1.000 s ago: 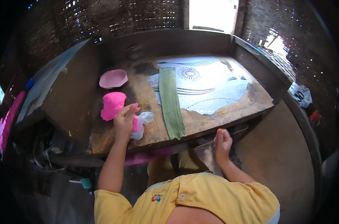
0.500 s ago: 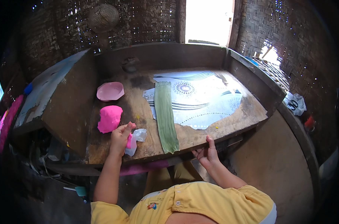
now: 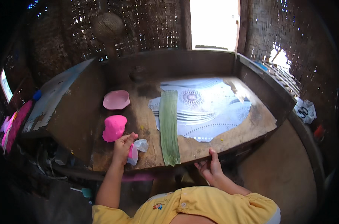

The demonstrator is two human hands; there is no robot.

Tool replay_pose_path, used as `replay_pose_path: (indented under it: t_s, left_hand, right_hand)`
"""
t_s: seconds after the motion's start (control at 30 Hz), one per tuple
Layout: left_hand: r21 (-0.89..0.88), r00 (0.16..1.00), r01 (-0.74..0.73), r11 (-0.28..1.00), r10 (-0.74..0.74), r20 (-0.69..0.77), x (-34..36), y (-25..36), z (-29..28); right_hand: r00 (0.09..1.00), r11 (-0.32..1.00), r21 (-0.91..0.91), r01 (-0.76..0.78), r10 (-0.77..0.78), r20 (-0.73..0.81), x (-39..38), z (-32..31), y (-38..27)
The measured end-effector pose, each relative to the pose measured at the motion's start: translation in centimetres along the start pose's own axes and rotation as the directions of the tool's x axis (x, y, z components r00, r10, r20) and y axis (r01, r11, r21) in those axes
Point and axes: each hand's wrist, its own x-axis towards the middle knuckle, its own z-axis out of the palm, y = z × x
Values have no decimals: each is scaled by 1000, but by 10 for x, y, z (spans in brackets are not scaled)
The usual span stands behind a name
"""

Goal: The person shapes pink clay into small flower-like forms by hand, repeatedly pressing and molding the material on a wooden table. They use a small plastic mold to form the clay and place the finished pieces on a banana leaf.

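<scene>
My left hand (image 3: 122,149) is closed at the near left of the wooden table (image 3: 143,130), thumb and forefinger pressed together. It pinches a crumpled clear plastic bag (image 3: 141,145) with pink dough (image 3: 131,152) showing in it. Just beyond that hand lies a bigger lump of bright pink dough (image 3: 114,128). My right hand (image 3: 210,168) is at the front edge, thumb up against the rim and fingers curled partly out of sight under it. Between the hands a long green leaf strip (image 3: 168,127) lies lengthwise, its near end reaching the table's edge.
A pink bowl (image 3: 116,100) stands behind the dough. Under the leaf's right side spreads a torn white patterned sheet (image 3: 214,112). Raised boards (image 3: 158,63) border the table at the back and right; a tilted panel (image 3: 72,112) stands left. A white plastic bag (image 3: 305,111) hangs at the right.
The whole view has shifted, so the table and everything on it sit slightly lower and further right in the picture. Both hands keep the same places and holds.
</scene>
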Motion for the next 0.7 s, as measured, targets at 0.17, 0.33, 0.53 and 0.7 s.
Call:
replay_pose_path:
  t_s: [0.17, 0.33, 0.53, 0.7]
  left_hand:
    - [44, 1000, 25, 999, -26, 16, -4, 1, 0]
    - [83, 996, -88, 993, 86, 26, -5, -1, 0]
    - [168, 983, -182, 969, 176, 48, -3, -2, 2]
    - [162, 980, -197, 967, 196, 26, -2, -4, 2]
  right_hand:
    - [997, 999, 30, 19, -16, -76, 1, -2, 2]
    - [990, 995, 44, 85, -80, -115, 4, -1, 9]
    - [973, 988, -9, 154, -154, -171, 4, 4, 12]
    - [975, 986, -50, 156, -162, -151, 0, 6, 11]
